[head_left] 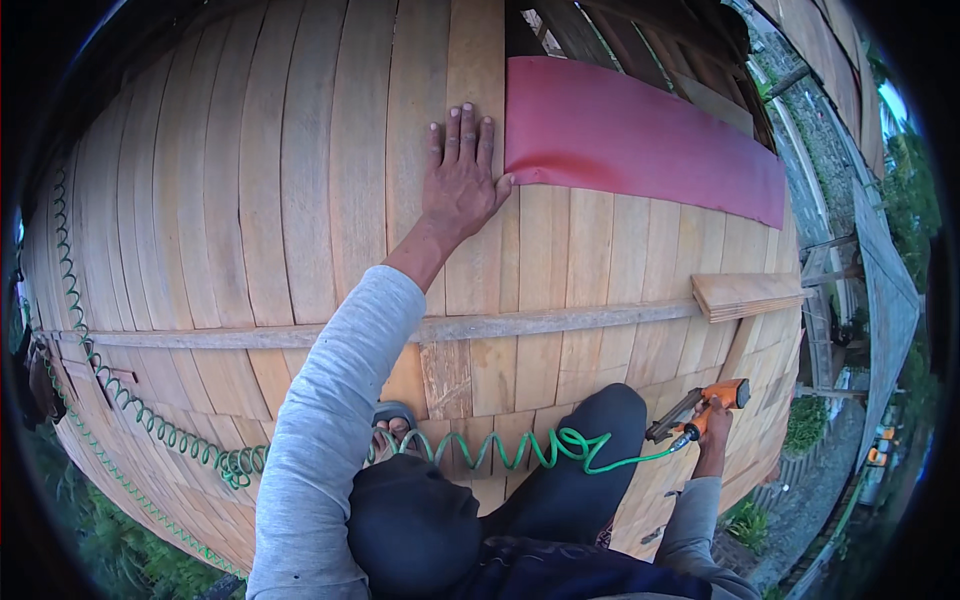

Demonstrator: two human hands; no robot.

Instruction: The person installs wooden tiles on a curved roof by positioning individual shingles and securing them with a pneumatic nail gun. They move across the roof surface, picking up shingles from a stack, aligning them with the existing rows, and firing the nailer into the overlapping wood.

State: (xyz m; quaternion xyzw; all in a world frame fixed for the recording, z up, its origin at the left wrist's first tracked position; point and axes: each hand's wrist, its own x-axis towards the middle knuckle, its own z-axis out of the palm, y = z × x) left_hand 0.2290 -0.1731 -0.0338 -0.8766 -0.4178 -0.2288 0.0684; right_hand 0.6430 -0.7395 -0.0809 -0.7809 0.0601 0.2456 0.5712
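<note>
My left hand [462,185] lies flat on a long wooden shingle [480,70], fingers spread, its thumb at the lower left corner of a red sheet [650,135]. That sheet lies across the upper ends of the shingles to the right. Down at the right, beside my bent knee, my right hand [714,428] is closed around the handle of an orange and black nail gun [729,392]. A green coiled air hose [515,452] runs from the gun across my legs to the left.
A long wooden batten [560,322] crosses the shingled roof. Several loose shingles [745,295] lie on its right end. Beyond the sheet, dark framing [620,40] shows through an opening. At the right the roof edge drops to ground with plants [805,425]. More hose [150,420] coils at the left.
</note>
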